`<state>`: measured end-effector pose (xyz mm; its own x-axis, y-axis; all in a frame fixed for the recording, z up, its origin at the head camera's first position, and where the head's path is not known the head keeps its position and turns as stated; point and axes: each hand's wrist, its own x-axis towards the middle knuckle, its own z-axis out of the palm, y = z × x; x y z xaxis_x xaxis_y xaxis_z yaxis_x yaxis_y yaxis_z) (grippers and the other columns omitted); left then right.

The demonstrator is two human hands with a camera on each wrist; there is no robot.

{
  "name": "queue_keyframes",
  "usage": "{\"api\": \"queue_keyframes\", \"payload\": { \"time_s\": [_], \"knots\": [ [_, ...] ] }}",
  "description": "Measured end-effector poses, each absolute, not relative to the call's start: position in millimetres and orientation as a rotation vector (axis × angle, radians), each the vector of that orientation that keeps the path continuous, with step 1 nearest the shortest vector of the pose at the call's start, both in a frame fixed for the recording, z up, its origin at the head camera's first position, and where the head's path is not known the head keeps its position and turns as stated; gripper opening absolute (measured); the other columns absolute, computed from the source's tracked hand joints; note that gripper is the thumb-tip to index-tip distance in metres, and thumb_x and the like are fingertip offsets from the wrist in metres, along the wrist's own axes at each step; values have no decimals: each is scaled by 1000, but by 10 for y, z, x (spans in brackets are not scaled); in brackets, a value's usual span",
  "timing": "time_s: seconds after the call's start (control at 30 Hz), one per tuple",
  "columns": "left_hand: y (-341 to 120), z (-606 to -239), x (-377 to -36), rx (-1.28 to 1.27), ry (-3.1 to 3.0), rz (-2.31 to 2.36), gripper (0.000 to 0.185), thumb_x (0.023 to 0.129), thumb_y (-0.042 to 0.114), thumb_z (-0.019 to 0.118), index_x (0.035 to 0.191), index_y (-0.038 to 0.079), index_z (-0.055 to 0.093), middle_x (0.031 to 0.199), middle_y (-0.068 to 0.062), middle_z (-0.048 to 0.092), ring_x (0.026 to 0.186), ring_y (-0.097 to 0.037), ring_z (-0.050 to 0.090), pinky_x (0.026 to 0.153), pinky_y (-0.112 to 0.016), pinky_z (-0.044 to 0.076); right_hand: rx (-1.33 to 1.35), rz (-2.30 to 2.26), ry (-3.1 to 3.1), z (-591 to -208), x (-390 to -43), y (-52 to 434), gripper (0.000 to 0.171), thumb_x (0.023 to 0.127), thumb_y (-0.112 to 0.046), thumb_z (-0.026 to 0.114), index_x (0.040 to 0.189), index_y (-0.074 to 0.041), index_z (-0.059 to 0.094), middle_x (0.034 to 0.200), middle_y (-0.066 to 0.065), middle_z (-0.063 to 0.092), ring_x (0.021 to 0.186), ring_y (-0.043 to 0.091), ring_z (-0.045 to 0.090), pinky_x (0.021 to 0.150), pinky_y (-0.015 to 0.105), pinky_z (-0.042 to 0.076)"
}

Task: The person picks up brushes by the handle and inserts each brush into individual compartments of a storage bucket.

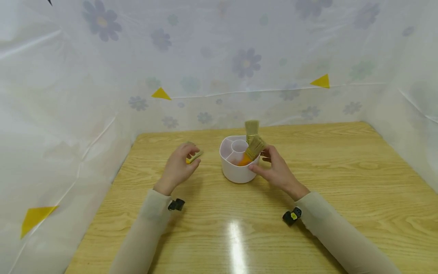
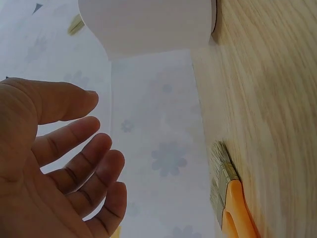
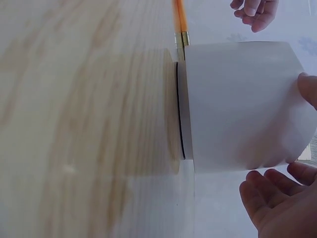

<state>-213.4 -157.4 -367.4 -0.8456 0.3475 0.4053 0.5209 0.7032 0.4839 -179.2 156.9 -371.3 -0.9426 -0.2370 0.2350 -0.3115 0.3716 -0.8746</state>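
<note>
A white compartmented container stands mid-table, also seen in the left wrist view and the right wrist view. Two brushes stand in it, bristles up: one upright, one leaning with an orange handle. My right hand cups the container's right side, thumb on its wall and fingers curled by the rim. A third orange-handled brush lies flat on the table. My left hand hovers just above it, fingers relaxed and holding nothing.
The wooden table is walled on three sides by floral plastic sheeting with yellow tape triangles. Bare wood lies in front of and to the right of the container. The left table edge is close to my left hand.
</note>
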Motion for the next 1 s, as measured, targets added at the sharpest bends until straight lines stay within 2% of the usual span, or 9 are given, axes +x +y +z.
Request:
{"api": "queue_keyframes", "payload": {
  "time_s": [0.2, 0.6, 0.83, 1.0],
  "knots": [
    [-1622, -3713, -2158, -586, -2697, -916, 26, 88, 12, 69, 112, 5, 65, 99, -12, 59, 88, -31, 59, 76, -40, 50, 513, 1648, -2542, -3716, -1794, 1568, 67, 85, -15, 72, 137, 4, 36, 136, 21, 42, 125, 38, 42, 104, 52, 35],
    [-1659, -3716, -2175, -413, -2838, -867, 29, 88, 15, 69, 115, 5, 65, 105, -17, 58, 90, -32, 58, 75, -42, 49, 519, 1629, -2552, -3720, -1802, 1580, 69, 85, -15, 73, 139, 5, 35, 138, 22, 41, 125, 39, 42, 103, 52, 35],
    [-1702, -3739, -2205, -360, -2905, -798, 33, 88, 17, 69, 117, 3, 64, 106, -18, 58, 87, -27, 56, 74, -41, 48, 526, 1617, -2549, -3710, -1798, 1575, 69, 85, -17, 73, 140, 3, 37, 138, 22, 42, 124, 38, 43, 103, 52, 35],
    [-1766, -3810, -2262, -334, -2934, -769, 35, 87, 16, 70, 119, 2, 63, 107, -18, 58, 92, -29, 56, 77, -43, 48, 526, 1607, -2558, -3708, -1803, 1570, 69, 85, -17, 73, 140, 3, 37, 138, 22, 42, 124, 38, 43, 103, 52, 35]
  ]
}}
